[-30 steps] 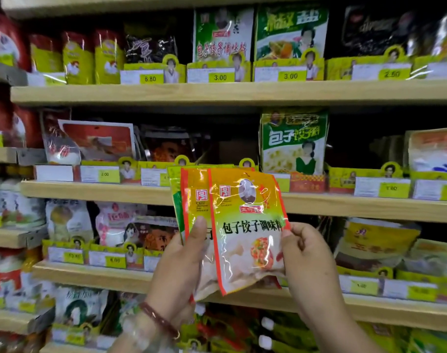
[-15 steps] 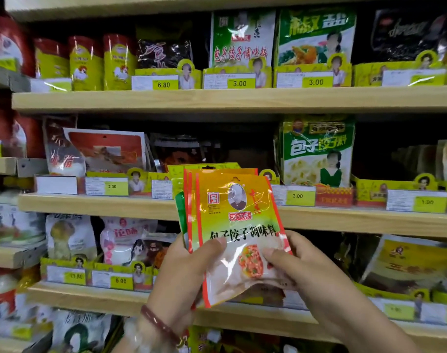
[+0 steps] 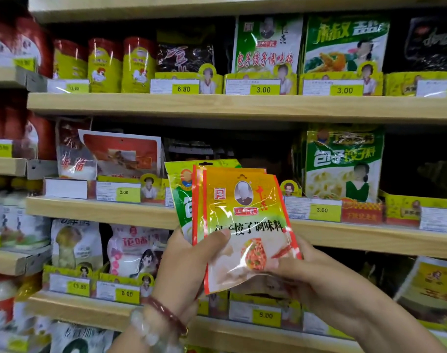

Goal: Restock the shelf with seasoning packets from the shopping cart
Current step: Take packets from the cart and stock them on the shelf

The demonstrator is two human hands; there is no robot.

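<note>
Left hand (image 3: 184, 263) and right hand (image 3: 319, 278) both clamp a fanned stack of seasoning packets (image 3: 245, 225) before the middle shelf (image 3: 102, 211) front edge; none judged shelved yet.

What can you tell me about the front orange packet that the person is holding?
The front orange packet is a glossy plastic pouch with red side edges, an orange-yellow top turning green, a small portrait, black Chinese characters and a clear lower window showing pale powder. It stands nearly upright, tilted slightly, before the middle shelf. The left hand presses its thumb on the front; the right hand holds its lower right corner. More packets are fanned behind it.
</note>
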